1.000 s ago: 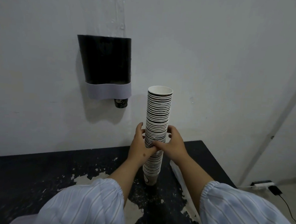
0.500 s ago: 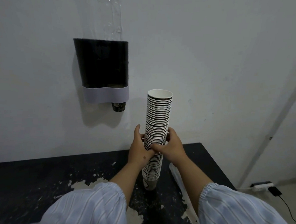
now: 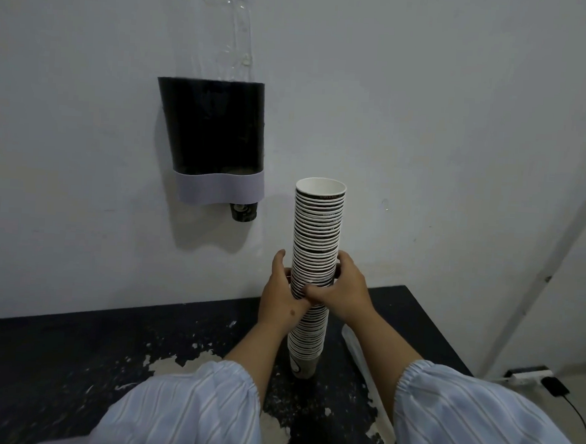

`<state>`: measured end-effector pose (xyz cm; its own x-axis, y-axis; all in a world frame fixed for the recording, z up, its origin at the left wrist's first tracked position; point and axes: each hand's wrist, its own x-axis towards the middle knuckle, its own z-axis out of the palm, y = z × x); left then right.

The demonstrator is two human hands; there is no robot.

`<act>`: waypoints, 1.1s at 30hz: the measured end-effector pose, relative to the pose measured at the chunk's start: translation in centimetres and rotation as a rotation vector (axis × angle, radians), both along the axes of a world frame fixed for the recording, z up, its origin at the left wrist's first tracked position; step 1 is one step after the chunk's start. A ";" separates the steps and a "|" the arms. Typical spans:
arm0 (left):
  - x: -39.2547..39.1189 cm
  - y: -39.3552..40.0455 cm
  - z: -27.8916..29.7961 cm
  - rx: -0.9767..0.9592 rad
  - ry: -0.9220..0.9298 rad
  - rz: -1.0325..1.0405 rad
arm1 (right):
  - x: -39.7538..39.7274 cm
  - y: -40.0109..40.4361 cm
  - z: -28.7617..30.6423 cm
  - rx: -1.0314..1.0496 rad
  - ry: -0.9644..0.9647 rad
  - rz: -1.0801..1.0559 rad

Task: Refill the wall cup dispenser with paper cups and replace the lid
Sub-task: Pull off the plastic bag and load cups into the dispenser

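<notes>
Paper cups [image 3: 315, 257], one tall stack, stand on the desk [image 3: 70, 362] between my hands: left hand [image 3: 281, 298] and right hand [image 3: 344, 290] both grip it mid-height. Next I lift it to the wall dispenser [image 3: 213, 131], whose top looks open, I think.

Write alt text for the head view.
Both hands, left and right, hold a tall cup stack upright on a worn black table. On the wall up left hangs a black dispenser, one cup poking out below.
</notes>
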<state>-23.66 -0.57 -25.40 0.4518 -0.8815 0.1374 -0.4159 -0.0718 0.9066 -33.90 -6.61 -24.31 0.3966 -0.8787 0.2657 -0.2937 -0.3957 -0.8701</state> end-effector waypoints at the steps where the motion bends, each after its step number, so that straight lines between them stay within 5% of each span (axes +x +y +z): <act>1: 0.1 0.0 0.0 0.002 -0.004 0.003 | 0.0 0.0 0.0 -0.006 0.002 -0.001; 17: 0.6 -0.2 1.5 -0.084 -0.023 -0.043 | -0.1 -0.2 2.9 -0.068 -0.052 0.016; 33: 2.5 0.8 11.8 -0.292 -0.125 -0.125 | 0.8 0.5 11.5 -0.213 -0.184 0.062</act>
<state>-21.16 0.23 -13.60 0.3067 -0.8443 0.4394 -0.5142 0.2415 0.8229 -33.11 -6.11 -12.77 0.3757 -0.7709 0.5144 -0.1082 -0.5877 -0.8018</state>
